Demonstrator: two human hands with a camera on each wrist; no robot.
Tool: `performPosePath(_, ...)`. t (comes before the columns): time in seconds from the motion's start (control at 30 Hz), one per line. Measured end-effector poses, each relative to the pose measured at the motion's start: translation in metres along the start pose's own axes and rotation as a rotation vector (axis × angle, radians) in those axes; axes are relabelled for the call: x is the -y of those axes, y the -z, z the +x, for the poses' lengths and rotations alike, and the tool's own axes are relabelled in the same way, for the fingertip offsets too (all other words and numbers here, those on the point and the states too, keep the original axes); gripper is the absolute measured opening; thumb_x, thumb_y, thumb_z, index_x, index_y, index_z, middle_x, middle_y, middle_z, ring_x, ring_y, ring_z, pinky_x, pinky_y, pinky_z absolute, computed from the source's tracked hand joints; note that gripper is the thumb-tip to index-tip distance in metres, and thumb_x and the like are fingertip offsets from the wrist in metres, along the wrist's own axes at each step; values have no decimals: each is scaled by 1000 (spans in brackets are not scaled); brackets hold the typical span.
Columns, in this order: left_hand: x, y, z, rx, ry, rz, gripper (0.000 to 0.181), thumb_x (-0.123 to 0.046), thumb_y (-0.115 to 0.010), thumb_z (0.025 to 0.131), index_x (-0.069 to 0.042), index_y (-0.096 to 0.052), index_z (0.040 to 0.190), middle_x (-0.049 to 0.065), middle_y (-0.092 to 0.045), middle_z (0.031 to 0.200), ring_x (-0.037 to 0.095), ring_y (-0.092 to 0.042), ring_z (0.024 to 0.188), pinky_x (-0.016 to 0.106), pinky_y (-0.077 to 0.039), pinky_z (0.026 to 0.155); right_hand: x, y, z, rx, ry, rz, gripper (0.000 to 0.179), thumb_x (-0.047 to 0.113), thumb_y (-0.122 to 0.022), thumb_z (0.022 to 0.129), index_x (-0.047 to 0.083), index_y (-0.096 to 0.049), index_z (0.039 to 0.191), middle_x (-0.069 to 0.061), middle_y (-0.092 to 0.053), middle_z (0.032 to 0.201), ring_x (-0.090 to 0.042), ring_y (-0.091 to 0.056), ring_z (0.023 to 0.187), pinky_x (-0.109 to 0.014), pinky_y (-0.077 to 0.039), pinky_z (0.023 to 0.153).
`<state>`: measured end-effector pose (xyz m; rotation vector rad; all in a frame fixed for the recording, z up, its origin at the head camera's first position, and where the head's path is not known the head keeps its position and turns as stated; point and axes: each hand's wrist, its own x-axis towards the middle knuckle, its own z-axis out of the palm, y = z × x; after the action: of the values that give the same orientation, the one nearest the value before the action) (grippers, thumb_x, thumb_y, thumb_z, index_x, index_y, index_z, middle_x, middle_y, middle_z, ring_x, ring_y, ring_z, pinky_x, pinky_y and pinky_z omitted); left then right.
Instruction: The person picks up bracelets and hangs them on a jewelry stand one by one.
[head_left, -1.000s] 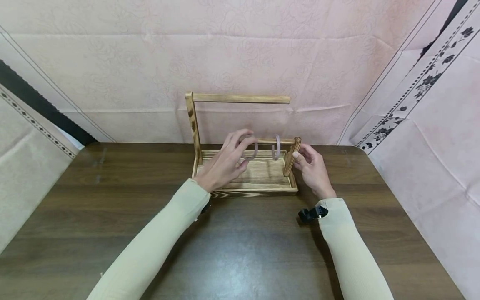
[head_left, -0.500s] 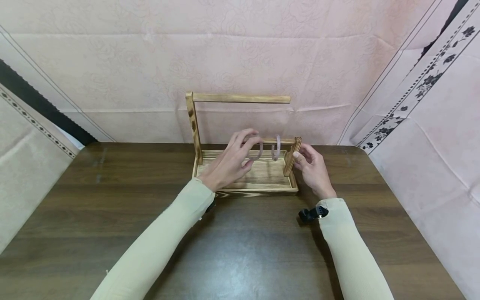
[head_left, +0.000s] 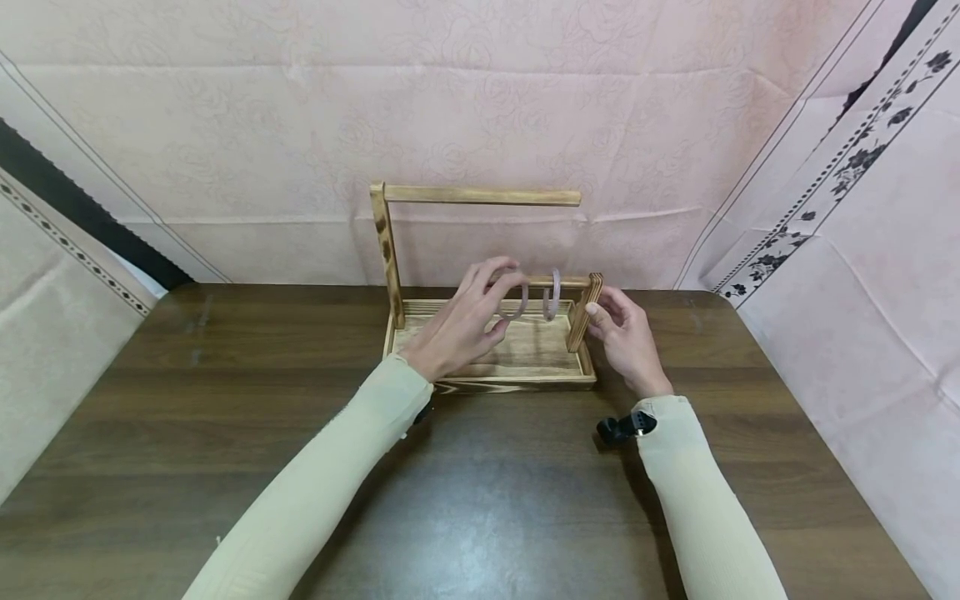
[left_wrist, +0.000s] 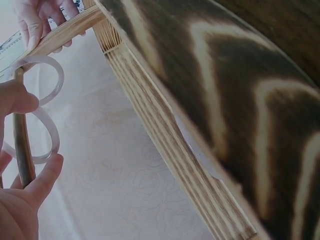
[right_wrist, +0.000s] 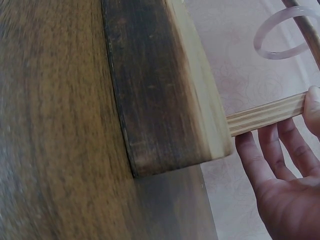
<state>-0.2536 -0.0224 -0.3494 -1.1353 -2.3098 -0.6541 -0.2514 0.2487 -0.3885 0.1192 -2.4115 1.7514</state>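
Observation:
My left hand (head_left: 468, 321) pinches a pale translucent bangle (head_left: 524, 302) between thumb and fingers. The bangle circles the lower wooden rod (head_left: 575, 283) of a small display stand. A second pale bangle (head_left: 557, 293) hangs on the same rod, nearer its right end. In the left wrist view, the held bangle (left_wrist: 53, 135) shows below the other bangle (left_wrist: 62, 77). My right hand (head_left: 628, 337) grips the short striped post (head_left: 585, 315) at the rod's right end. In the right wrist view, its thumb lies on one side of the post (right_wrist: 270, 114) and its fingers on the other.
The stand's shallow wooden tray (head_left: 517, 387) rests on a dark wood table (head_left: 480, 483). A taller post (head_left: 387, 258) at its left carries an upper bar (head_left: 480, 197). Pale patterned cloth (head_left: 480, 108) hangs behind and at both sides.
My left hand has shifted slightly to the right along the rod with its bangle, closer to the second bangle. My right hand has stayed on the post.

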Motion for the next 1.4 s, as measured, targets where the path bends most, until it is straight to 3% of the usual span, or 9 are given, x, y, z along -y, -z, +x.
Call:
performPosePath(0.4,-1,-3,2,1,12,-7,65,2,-74,83,-13,-48,141,13,-43,150,30,-44,138,36,-52,113,-1,0,1,5,9,29,39,17,-54,106,3,-53,142,-19,-57,138,-7,-60,112,-25,-60,95)
performPosePath(0.87,-1,-4,0,3,30,65,64,-3,-75,84,-14,-49,141,10,-46,150,27,-48,135,31,-60,96,-1,0,1,9,2,13,39,19,-54,106,4,-53,142,-17,-58,139,-11,-60,116,-32,-60,100)
performPosePath(1.17,-1,-6,0,7,46,113,66,-7,-77,84,-16,-49,142,7,-47,151,24,-49,135,29,-63,82,-1,0,0,-4,10,13,37,19,-54,106,5,-54,140,-15,-59,137,-7,-60,113,-24,-60,94)
performPosePath(1.4,-1,-7,-1,-4,53,125,65,-10,-79,84,-17,-49,142,6,-48,150,24,-48,136,30,-63,73,-1,0,1,5,11,21,38,19,-54,106,3,-53,141,-18,-58,138,-7,-60,112,-29,-60,97)
